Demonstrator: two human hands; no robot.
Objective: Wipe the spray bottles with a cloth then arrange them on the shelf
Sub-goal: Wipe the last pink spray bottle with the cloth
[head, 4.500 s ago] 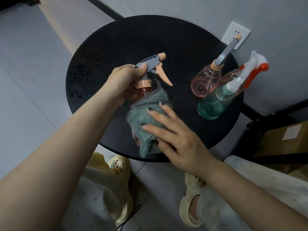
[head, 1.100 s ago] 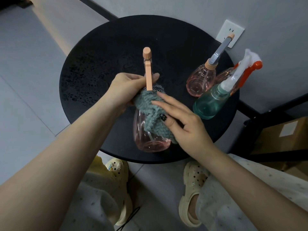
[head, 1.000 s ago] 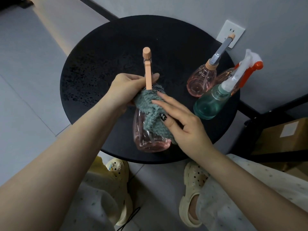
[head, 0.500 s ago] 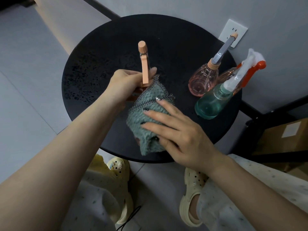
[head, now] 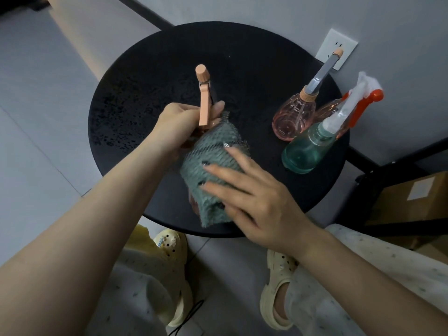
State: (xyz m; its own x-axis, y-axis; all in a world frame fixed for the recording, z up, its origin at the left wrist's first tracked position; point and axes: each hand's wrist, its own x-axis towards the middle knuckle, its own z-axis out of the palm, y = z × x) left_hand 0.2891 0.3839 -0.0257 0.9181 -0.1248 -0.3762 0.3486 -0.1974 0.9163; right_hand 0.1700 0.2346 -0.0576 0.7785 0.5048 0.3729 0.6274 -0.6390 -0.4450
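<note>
- Round and black, the table (head: 135, 93) fills the middle of our view, standing against a grey wall with a white socket plate (head: 327, 44) just behind its far edge.
- Our left hand (head: 179, 122) curls its fingers and thumb round the neck of a pink spray bottle (head: 204, 93), just under the orange trigger; the nozzle points away from us, over the tabletop.
- Our right hand (head: 252, 192) lies with its fingers straight and spread, pressing a teal cloth (head: 211, 166) flat against the body of that bottle. The cloth hides almost all of the body, so we cannot tell whether anything is inside it.
- Three more bottles stand upright, close together, at the right edge of the table: a second pink bottle (head: 292, 117) that looks clear inside, a teal bottle (head: 308, 149) with a white and orange-red spray head nearest us, and a third pink one (head: 332, 109) mostly hidden behind the other two.
- We see a dark frame with a cardboard box (head: 417, 197) in it at the far right, well apart from the table.
</note>
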